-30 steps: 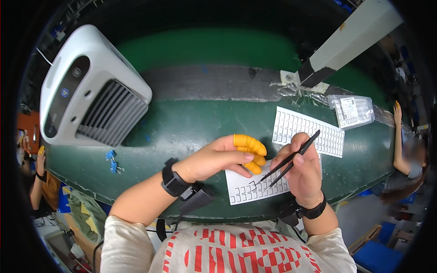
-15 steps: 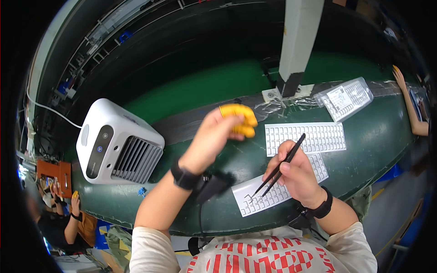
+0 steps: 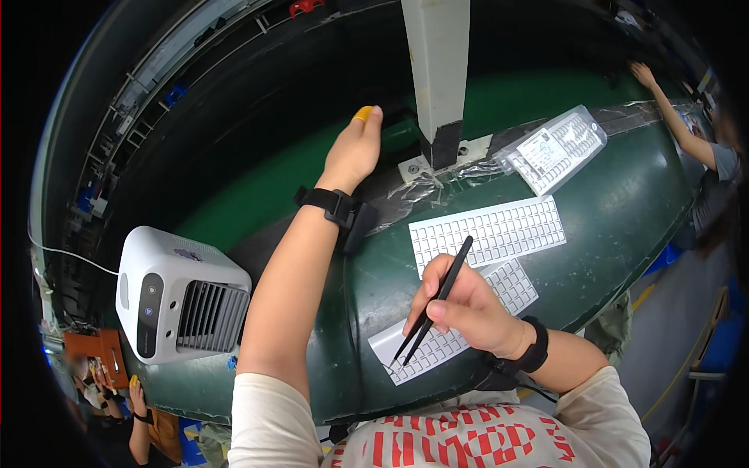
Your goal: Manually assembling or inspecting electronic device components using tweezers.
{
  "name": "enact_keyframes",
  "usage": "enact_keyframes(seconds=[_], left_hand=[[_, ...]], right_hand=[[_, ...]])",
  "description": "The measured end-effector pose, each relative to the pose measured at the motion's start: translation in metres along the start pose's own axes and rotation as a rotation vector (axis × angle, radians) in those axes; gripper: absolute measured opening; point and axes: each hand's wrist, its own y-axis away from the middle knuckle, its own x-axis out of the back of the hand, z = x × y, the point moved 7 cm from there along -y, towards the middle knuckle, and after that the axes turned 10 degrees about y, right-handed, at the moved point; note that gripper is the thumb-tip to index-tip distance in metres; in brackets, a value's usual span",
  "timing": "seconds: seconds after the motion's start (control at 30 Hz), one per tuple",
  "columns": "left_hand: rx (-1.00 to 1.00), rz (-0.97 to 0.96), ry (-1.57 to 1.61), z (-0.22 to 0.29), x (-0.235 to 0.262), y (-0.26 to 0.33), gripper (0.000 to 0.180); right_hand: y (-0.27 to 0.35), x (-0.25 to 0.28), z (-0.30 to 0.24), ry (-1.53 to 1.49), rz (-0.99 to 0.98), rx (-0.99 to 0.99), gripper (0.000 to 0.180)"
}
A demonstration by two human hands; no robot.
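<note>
My left hand (image 3: 355, 148) is stretched far forward over the green conveyor belt (image 3: 257, 203), fingers pointing away, with yellow finger cots on the tips; what it touches is hidden. A black wrist strap sits on that forearm. My right hand (image 3: 460, 308) grips black tweezers (image 3: 433, 306), their tips resting on a white sheet of small squares (image 3: 468, 327) at the near edge of the dark green table (image 3: 624, 203). A second white sheet of squares (image 3: 488, 230) lies just beyond it.
A white and grey box-shaped fan unit (image 3: 179, 304) stands at the left. A pale upright post (image 3: 438, 70) rises from the table's far side. A clear bag with more sheets (image 3: 555, 148) lies at the right. Another person's arm (image 3: 671, 109) reaches in at the far right.
My left hand has left the near sheet and reached far forward over the belt. The right hand stays on the sheet with the tweezers. The view has tilted upward.
</note>
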Motion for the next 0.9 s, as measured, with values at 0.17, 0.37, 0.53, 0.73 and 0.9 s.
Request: enact_keyframes(seconds=[0.17,0.37,0.53,0.73,0.9], left_hand=[[0.464,0.131,0.411,-0.035,0.042,0.003,0.064],[0.562,0.226,0.913,-0.079,0.067,0.017,0.042],[0.560,0.204,0.953,-0.053,0.069,0.041,0.020],[0.437,-0.098,1.092,0.005,0.079,0.107,0.019],[0.345,-0.312,1.144,0.050,0.075,0.200,0.059]], right_hand=[[0.001,0.000,-0.002,0.013,0.007,0.000,0.016],[-0.002,-0.001,0.000,0.032,-0.011,-0.028,0.015],[-0.003,0.000,0.000,0.038,-0.003,-0.046,0.015],[-0.004,-0.002,-0.006,-0.230,-0.193,0.008,0.017],[-0.001,0.001,-0.014,-0.263,-0.245,0.098,0.026]])
